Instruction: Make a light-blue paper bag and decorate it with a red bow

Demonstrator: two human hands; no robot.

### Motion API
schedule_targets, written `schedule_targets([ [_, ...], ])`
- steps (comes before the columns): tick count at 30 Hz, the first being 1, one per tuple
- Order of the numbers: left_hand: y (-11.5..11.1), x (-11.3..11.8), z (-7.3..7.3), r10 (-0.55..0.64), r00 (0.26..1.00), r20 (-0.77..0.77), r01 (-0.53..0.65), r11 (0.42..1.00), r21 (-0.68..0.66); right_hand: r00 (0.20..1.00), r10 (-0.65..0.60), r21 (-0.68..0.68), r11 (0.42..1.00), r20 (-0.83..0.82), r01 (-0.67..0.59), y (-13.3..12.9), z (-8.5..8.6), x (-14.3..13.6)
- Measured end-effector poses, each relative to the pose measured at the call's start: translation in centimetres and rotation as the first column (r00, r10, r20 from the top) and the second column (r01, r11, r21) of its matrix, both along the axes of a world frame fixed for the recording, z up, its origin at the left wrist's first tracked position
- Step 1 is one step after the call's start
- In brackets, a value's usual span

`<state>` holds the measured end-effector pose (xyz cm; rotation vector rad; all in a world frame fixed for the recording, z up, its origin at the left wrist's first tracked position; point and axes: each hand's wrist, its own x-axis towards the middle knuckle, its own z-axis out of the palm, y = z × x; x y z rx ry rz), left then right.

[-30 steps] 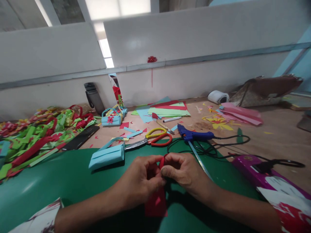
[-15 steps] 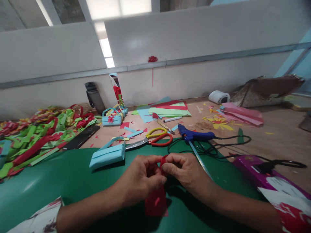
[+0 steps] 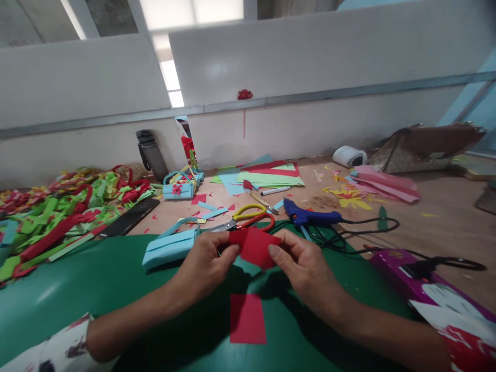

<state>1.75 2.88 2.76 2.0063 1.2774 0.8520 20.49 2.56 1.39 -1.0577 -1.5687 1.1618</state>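
Between both hands a piece of red paper (image 3: 258, 248) is held up, spread out above the green surface. My left hand (image 3: 211, 261) pinches its left edge between thumb and fingers. On the opposite edge, my right hand (image 3: 300, 263) grips it the same way. A second red paper square (image 3: 248, 319) lies flat on the green surface below the hands. Just left of my left hand rests a small light blue paper bag (image 3: 170, 247) with a handle. Scissors (image 3: 251, 217) with yellow and orange handles lie behind the held paper, their blades partly hidden.
A blue glue gun (image 3: 312, 213) and its cable lie to the right, near a purple power strip (image 3: 422, 281). Paper strips (image 3: 58, 217) are heaped at left beside a black phone (image 3: 132, 218). Coloured sheets (image 3: 271, 178), a dark bottle (image 3: 152, 157) and a handbag (image 3: 422, 147) stand farther back.
The red paper was bunched between my fingertips; now it is spread open. Both hands have moved slightly up and apart, uncovering the red square below.
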Motion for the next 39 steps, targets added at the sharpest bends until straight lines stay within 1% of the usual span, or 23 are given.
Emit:
schedule_targets([
  [1, -0.1, -0.4, -0.2, 0.015, 0.998, -0.064, -0.004, 0.985, 0.17, 1.0, -0.02, -0.015, 1.0, -0.008, 0.02, 0.1, 0.2, 0.1],
  [2, -0.4, -0.9, -0.5, 0.023, 0.991, -0.128, 0.022, 0.942, 0.335, 0.999, -0.041, -0.029, 0.999, -0.013, 0.04, 0.2, 0.4, 0.1],
  [3, -0.9, -1.3, -0.8, 0.031, 0.98, -0.196, 0.067, 0.879, 0.472, 0.998, -0.068, -0.039, 0.997, -0.018, 0.068, 0.4, 0.6, 0.2],
  [4, -1.5, -1.6, -1.1, 0.053, 0.958, -0.281, 0.116, 0.826, 0.551, 0.995, -0.096, -0.054, 0.994, -0.027, 0.094, 0.6, 0.8, 0.2],
  [5, -2.1, -1.8, -1.3, 0.07, 0.925, -0.373, 0.179, 0.787, 0.59, 0.993, -0.111, -0.066, 0.992, -0.04, 0.108, 0.7, 0.9, 0.2],
  [6, -2.9, -1.9, -1.4, 0.07, 0.882, -0.466, 0.25, 0.769, 0.588, 0.992, -0.118, -0.072, 0.991, -0.049, 0.114, 0.9, 0.9, 0.2],
  [7, -3.6, -1.9, -1.5, 0.017, 0.833, -0.553, 0.337, 0.777, 0.532, 0.991, -0.122, -0.072, 0.99, -0.053, 0.118, 1.0, 0.9, 0.1],
  [8, -4.2, -1.7, -1.5, -0.064, 0.76, -0.647, 0.426, 0.8, 0.422, 0.991, -0.123, -0.068, 0.991, -0.05, 0.119, 1.1, 0.9, 0.1],
  [10, -5.3, -1.3, -1.4, -0.169, 0.624, -0.763, 0.535, 0.804, 0.26, 0.992, -0.119, -0.059, 0.991, -0.03, 0.117, 1.1, 0.7, -0.1],
  [12, -5.9, -0.8, -1.1, -0.212, 0.535, -0.818, 0.57, 0.805, 0.164, 0.994, -0.104, -0.066, 0.993, -0.022, 0.103, 1.0, 0.4, -0.2],
  [15, -6.1, -0.3, -0.5, -0.275, 0.438, -0.856, 0.584, 0.811, 0.039, 0.997, -0.07, -0.079, 0.995, -0.032, 0.067, 0.9, 0.1, -0.3],
  [18, -5.7, 0.0, -0.4, -0.301, 0.401, -0.865, 0.595, 0.804, -0.004, 0.998, -0.046, -0.073, 0.996, -0.032, 0.044, 0.9, -0.1, -0.3],
  [22, -5.1, -0.1, -1.0, -0.296, 0.433, -0.851, 0.619, 0.784, 0.042, 0.999, -0.028, -0.071, 0.997, -0.025, 0.026, 0.8, -0.1, -0.3],
  [24, -4.9, -0.3, -0.8, -0.296, 0.471, -0.831, 0.588, 0.808, 0.045, 0.999, -0.022, -0.064, 0.998, -0.028, 0.02, 0.8, -0.1, -0.3],
  [26, -4.8, -0.7, 0.0, -0.328, 0.531, -0.782, 0.51, 0.86, -0.014, 0.999, -0.015, -0.061, 0.998, -0.031, 0.014, 0.7, -0.2, -0.3],
  [27, -4.6, -0.9, 0.5, -0.356, 0.568, -0.742, 0.453, 0.888, -0.079, 0.999, -0.014, -0.064, 0.998, -0.029, 0.012, 0.7, -0.2, -0.3],
  [29, -4.2, -1.2, 1.6, -0.447, 0.669, -0.593, 0.422, 0.886, -0.191, 1.0, -0.013, -0.071, 0.997, -0.02, 0.011, 0.7, -0.3, -0.3],
  [31, -3.5, -1.3, 2.0, -0.484, 0.728, -0.486, 0.404, 0.875, -0.266, 1.0, -0.011, -0.066, 0.998, -0.008, 0.01, 0.7, -0.3, -0.3],
  [32, -3.1, -1.2, 1.8, -0.458, 0.75, -0.477, 0.365, 0.888, -0.28, 1.0, -0.01, -0.059, 0.998, -0.001, 0.01, 0.7, -0.3, -0.3],
  [34, -2.4, -0.7, 1.1, -0.319, 0.801, -0.506, 0.223, 0.944, -0.242, 1.0, -0.007, -0.045, 0.999, 0.01, 0.007, 0.7, -0.3, -0.3],
  [35, -2.1, -0.4, 0.6, -0.268, 0.814, -0.515, 0.18, 0.96, -0.215, 1.0, -0.007, -0.039, 0.999, 0.013, 0.008, 0.7, -0.3, -0.3],
  [37, -1.9, 0.2, 0.0, -0.249, 0.83, -0.499, 0.169, 0.965, -0.2, 1.0, -0.008, -0.034, 0.999, 0.011, 0.008, 0.6, -0.3, -0.3],
  [39, -1.9, 0.6, -0.3, -0.278, 0.834, -0.477, 0.184, 0.954, -0.235, 1.0, -0.005, -0.034, 0.999, 0.004, 0.005, 0.6, -0.4, -0.3],
])
